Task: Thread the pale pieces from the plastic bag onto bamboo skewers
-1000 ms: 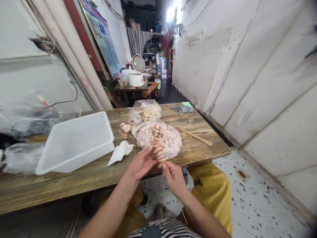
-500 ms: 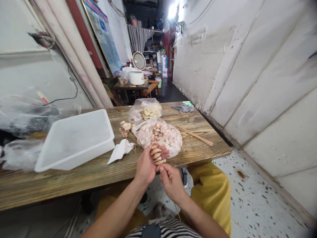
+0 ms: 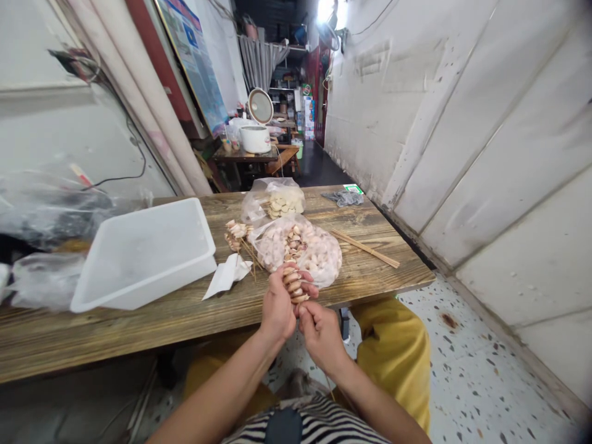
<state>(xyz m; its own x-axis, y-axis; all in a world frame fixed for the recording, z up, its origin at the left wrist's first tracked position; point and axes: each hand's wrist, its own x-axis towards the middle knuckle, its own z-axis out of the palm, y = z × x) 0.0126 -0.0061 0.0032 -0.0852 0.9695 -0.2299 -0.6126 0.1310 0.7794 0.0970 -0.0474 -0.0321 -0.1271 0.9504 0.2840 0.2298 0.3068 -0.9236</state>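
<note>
My left hand (image 3: 278, 307) is closed around a row of garlic cloves (image 3: 295, 286) stacked one above another. Just below them, my right hand (image 3: 320, 333) pinches with thumb and forefinger. A thin bamboo skewer (image 3: 329, 387) shows beneath that hand, its upper part hidden by my fingers and the cloves. Right behind my hands sits a clear plastic bag of loose garlic cloves (image 3: 319, 250). To its left, skewers loaded with cloves (image 3: 237, 233) lie beside a white paper (image 3: 226, 275).
A white plastic tub (image 3: 143, 246) stands on the wooden table (image 3: 185, 327) at left, near crumpled plastic bags (image 3: 46, 280). Bare bamboo skewers (image 3: 365, 248) lie at right. Behind are a bag of pale slices (image 3: 280, 200) and a grey crumpled bag (image 3: 343, 197). A white rice cooker (image 3: 255, 139) stands farther back.
My left fingers have curled a little more over the cloves. Both hands stay in nearly the same place, and the view has shifted slightly.
</note>
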